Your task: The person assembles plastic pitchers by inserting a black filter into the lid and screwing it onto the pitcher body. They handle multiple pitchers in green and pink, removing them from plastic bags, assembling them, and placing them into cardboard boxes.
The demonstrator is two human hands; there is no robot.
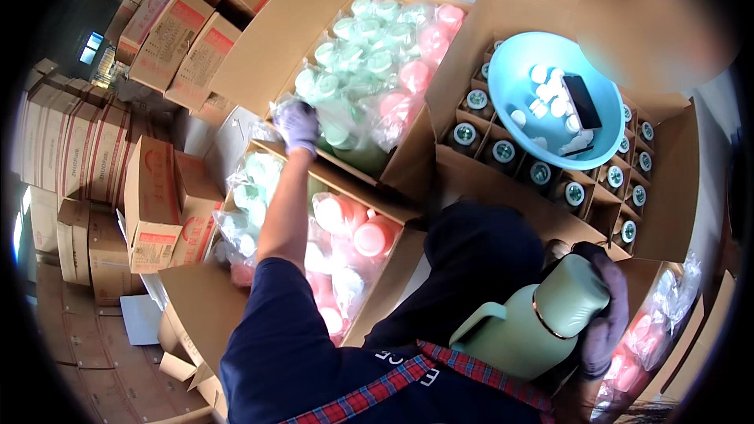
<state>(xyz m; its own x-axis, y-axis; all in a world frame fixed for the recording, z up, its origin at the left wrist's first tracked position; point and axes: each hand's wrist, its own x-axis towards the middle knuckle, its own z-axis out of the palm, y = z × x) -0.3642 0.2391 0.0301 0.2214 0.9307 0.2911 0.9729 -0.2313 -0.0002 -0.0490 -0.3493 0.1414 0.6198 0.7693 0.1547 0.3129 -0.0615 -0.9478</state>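
Observation:
My right hand [603, 318], in a greyish-purple glove, wraps round the side of a pale green thermos jug [525, 328] close to my body. The jug lies tilted, its cup-shaped lid [576, 290] toward the upper right and its handle [477, 320] toward the left. My left hand [298, 127], in a light purple glove, reaches out to the left edge of an open carton [287, 27]. Its fingers look curled in beside clear plastic, but what they hold is hidden. In that carton lie bagged mint-green lids [369, 35] and pink ones [415, 76].
A light blue basin [518, 122] with white caps and a black phone [582, 102] rests on a divided carton [667, 188] of bottle-like items with pale round tops. A nearer carton [389, 286] holds bagged pink and green parts. Stacked cartons [78, 137] stand left.

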